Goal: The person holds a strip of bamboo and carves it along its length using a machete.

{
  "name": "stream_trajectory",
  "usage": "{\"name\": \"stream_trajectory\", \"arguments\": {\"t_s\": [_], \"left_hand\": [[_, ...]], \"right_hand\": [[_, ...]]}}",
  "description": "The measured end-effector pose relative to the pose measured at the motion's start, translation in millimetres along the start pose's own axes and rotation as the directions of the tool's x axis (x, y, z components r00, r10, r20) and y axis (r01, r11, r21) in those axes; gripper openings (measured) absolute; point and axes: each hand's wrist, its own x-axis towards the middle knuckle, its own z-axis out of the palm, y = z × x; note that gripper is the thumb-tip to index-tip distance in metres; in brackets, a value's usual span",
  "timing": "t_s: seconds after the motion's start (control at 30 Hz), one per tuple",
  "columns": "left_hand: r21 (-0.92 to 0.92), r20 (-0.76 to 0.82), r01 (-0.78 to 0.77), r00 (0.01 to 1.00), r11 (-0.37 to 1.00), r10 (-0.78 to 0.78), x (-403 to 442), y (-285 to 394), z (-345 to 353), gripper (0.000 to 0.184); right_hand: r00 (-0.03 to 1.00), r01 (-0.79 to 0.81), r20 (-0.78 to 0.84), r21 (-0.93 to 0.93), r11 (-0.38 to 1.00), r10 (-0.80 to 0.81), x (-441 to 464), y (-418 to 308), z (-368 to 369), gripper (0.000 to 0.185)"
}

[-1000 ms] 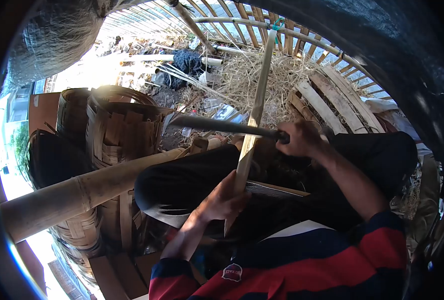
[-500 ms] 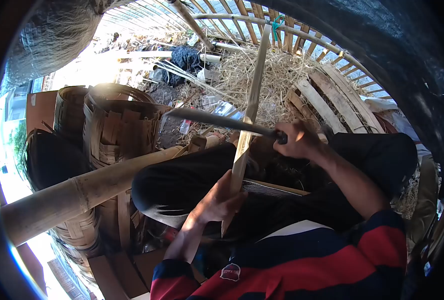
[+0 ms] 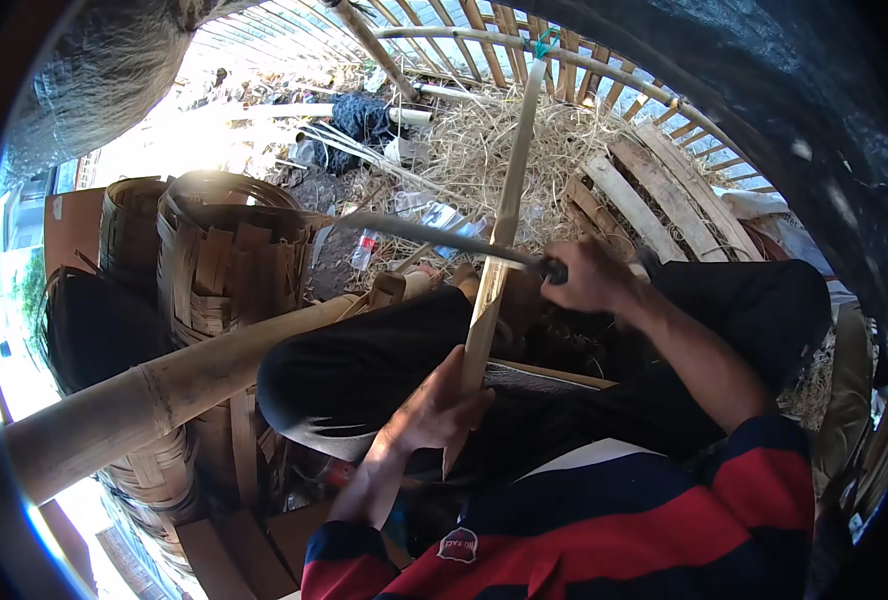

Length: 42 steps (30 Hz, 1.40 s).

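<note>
A long, pale split bamboo strip [image 3: 512, 195] stands slanted in front of me, its lower end tapering to a point above my lap. My left hand [image 3: 442, 408] is closed around it near that lower end. In my right hand [image 3: 592, 278] is the dark handle of a long machete [image 3: 429, 235], its blade stretching out to the left. The blade lies across the strip around its middle, over a fresh, lighter patch on the wood. Whether the edge is biting into the strip, I cannot tell.
A thick bamboo pole [image 3: 199, 365] runs from the lower left to my knee. Woven bamboo baskets [image 3: 232, 280] stand beyond it. Ahead lie straw [image 3: 504, 135], a plastic bottle [image 3: 364, 250] and dark netting [image 3: 364, 118]. Wooden slats [image 3: 654, 200] rest at right, below a bamboo fence [image 3: 564, 60].
The view has shifted slightly. My right hand and the machete sit a little to the left, and the strip's upper end is slightly lower. Both grips are unchanged.
</note>
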Motion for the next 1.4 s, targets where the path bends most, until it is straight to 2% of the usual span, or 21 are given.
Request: {"name": "stream_trajectory", "arguments": {"t_s": [0.07,0.1,0.2,0.27,0.33,0.37,0.47,0.53,0.6,0.7,0.8,0.87,0.93,1.0,1.07,1.1,1.13,1.2,1.3,1.37,1.4], "left_hand": [[-0.012,-0.036,-0.03,0.999,0.999,0.029,0,4,1,0.026],[-0.01,-0.037,-0.024,0.999,1.0,0.024,-1,3,0,0.026],[0.067,-0.016,-0.075,0.997,0.995,0.076,0,-2,-2,0.029],[0.066,-0.07,-0.037,0.997,0.997,0.042,1,-5,-2,0.033],[0.041,-0.06,-0.041,0.997,0.998,0.044,-4,-10,-1,0.035],[0.017,-0.05,-0.036,0.998,0.999,0.037,-8,-12,-1,0.036],[-0.083,-0.077,-0.008,0.997,0.997,0.002,-6,-8,1,0.038],[-0.084,-0.069,-0.044,0.997,0.995,0.038,1,-8,0,0.039],[-0.079,-0.062,-0.076,0.996,0.994,0.071,4,-3,1,0.04],[-0.107,-0.104,-0.079,0.992,0.991,0.068,3,8,5,0.041],[-0.062,-0.089,-0.107,0.991,0.992,0.101,5,-3,2,0.043],[-0.081,-0.132,-0.093,0.988,0.992,0.082,3,-8,3,0.034],[-0.067,-0.127,-0.085,0.989,0.994,0.075,1,-6,2,0.034],[-0.052,-0.126,-0.077,0.99,0.996,0.07,0,-7,2,0.034],[-0.125,-0.132,-0.112,0.987,0.986,0.096,3,-7,3,0.037],[-0.129,-0.133,-0.113,0.987,0.985,0.095,4,-5,4,0.037],[-0.093,-0.147,-0.101,0.985,0.991,0.087,5,-2,5,0.04],[-0.054,-0.159,-0.083,0.985,0.995,0.074,8,-5,6,0.044],[0.158,-0.2,-0.175,0.958,0.972,0.205,12,-21,5,0.049],[0.173,-0.18,-0.027,0.982,0.985,0.059,15,-18,2,0.051],[0.175,-0.181,-0.031,0.981,0.984,0.063,19,-19,0,0.051]], "right_hand": [[0.976,0.213,0.033,0.089,0.973,-0.217,-9,-17,4,0.026],[0.964,0.249,0.084,0.048,0.967,-0.252,-9,-25,-4,0.027],[0.976,0.188,0.101,0.039,0.981,-0.191,-1,-7,-11,0.027],[0.982,0.172,0.064,0.061,0.983,-0.176,6,15,-3,0.025],[0.998,-0.06,0.007,-0.111,0.992,0.061,16,33,-6,0.024],[0.995,-0.103,-0.027,-0.063,0.993,0.101,19,41,-6,0.023],[0.997,-0.04,-0.066,0.016,0.999,0.04,11,28,-7,0.024],[1.0,-0.007,0.003,-0.016,1.0,0.007,-1,5,-5,0.024],[0.977,0.195,0.083,0.044,0.98,-0.198,-10,-18,-1,0.024],[0.949,0.257,0.187,0.002,0.966,-0.253,-7,-30,-9,0.027],[0.969,0.192,0.156,0.021,0.981,-0.192,0,-4,-1,0.027],[0.974,0.186,0.127,0.017,0.982,-0.186,4,9,3,0.029],[0.998,0.034,0.054,-0.036,0.999,-0.032,10,13,3,0.028],[0.996,0.082,0.036,-0.008,0.997,-0.082,9,9,4,0.028],[0.993,0.09,0.067,0.068,0.994,-0.094,0,-11,3,0.029],[0.988,0.123,0.078,0.163,0.979,-0.137,-7,-17,9,0.032],[0.987,0.123,0.081,0.159,0.98,-0.137,-11,-26,10,0.032],[0.949,0.272,0.129,0.135,0.953,-0.289,-15,-45,8,0.031],[0.956,0.264,0.103,0.109,0.958,-0.275,-11,-40,10,0.028],[0.957,0.259,0.116,0.073,0.963,-0.266,-7,-34,10,0.027],[0.952,0.285,0.109,0.036,0.958,-0.287,-5,-32,11,0.026]]}}
